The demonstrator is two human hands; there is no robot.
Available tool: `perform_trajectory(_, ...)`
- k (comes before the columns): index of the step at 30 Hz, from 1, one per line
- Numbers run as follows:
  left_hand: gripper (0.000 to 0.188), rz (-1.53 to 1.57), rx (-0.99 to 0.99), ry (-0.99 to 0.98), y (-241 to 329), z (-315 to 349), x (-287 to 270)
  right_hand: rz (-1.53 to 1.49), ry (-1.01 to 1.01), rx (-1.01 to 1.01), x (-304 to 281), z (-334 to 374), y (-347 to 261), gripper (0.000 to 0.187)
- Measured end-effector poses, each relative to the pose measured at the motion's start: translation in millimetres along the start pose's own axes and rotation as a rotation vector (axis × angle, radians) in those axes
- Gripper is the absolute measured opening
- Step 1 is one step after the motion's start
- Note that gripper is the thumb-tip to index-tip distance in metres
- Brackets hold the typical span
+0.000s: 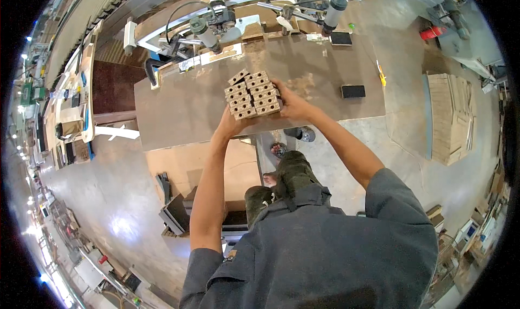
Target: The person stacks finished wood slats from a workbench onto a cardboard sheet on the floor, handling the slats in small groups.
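Between my two hands is a stack of small wooden blocks (253, 95), their drilled ends facing up, in two columns. One block at the top left of the stack sits tilted. My left hand (232, 123) grips the stack's lower left side, its fingers partly hidden behind the blocks. Against the right side, my right hand (293, 102) is wrapped with its fingers at the upper right edge. The stack is over the brown worktable (189, 103); whether it rests on the surface or is lifted, I cannot tell.
Clamping or drilling machinery (208, 30) lines the table's far edge. Two dark rectangular blocks (353, 91) lie toward the right of the table. Stacked boards (449, 117) stand on the floor at right. A lower wooden panel (216, 165) is near my left forearm. Sawdust marks the tabletop.
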State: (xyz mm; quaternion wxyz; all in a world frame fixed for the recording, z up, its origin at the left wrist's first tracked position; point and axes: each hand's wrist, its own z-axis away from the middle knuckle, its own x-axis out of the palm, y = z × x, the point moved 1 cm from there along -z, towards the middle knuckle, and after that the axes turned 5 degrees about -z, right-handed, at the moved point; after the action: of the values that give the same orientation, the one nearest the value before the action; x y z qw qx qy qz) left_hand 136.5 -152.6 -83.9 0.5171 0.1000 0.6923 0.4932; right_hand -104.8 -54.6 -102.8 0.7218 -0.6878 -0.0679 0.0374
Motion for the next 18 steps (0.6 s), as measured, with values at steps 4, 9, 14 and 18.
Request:
perform_trajectory(4, 0.069, 0.131, -0.147, 0.043, -13, -1, -7, 0.095, -0.008, 0.001, 1, -13, 7, 0.121)
perform_trajectory(9, 0.059, 0.067, 0.048, 0.183, -24, 7, 16, 0.108, 0.043, -0.125, -2, 8, 0, 0.103)
perform_trajectory(14, 0.061, 0.218, 0.045, 0.162, -54, 25, 33, 0.158, 0.07, -0.025, 14, 7, -21, 0.103)
perform_trajectory(18, 0.057, 0.068, 0.007, 0.081, -38, 14, 18, 0.141, 0.113, -0.073, 13, 4, 7, 0.103)
